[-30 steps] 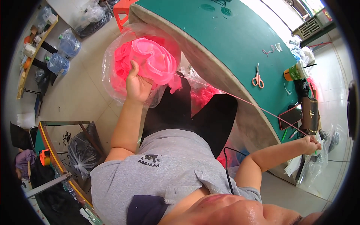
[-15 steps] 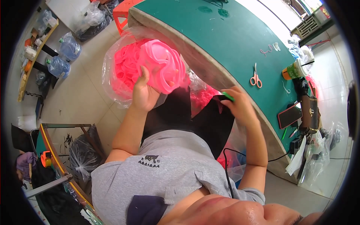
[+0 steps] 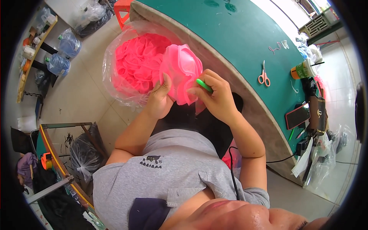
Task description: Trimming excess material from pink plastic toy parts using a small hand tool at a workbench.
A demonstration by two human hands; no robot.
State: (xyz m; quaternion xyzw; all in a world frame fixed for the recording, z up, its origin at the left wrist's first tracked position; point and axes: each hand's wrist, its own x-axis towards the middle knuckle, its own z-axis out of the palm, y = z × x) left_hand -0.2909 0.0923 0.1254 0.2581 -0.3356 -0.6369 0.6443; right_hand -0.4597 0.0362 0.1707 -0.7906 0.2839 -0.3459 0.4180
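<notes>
A soft bright pink piece with wavy raised rims hangs over my lap, held by my left hand. That hand is closed on its lower left edge, thumb showing on top. My right hand is closed round a small green tool; only its rounded green part shows, so its kind is unclear. The fingertips of this hand are at the piece's right edge; the tool's working end is hidden. Just left of the piece, a clear plastic bag is full of similar curled pink pieces.
A green-topped table curves along the right. On it are scissors, a cup, a phone and a brown bag. Water jugs stand at left, a tied plastic bag below them.
My left hand has moved right and slightly down with the pink piece, uncovering the bag's contents. My right hand has come up and left with the green tool to the piece's right edge.
</notes>
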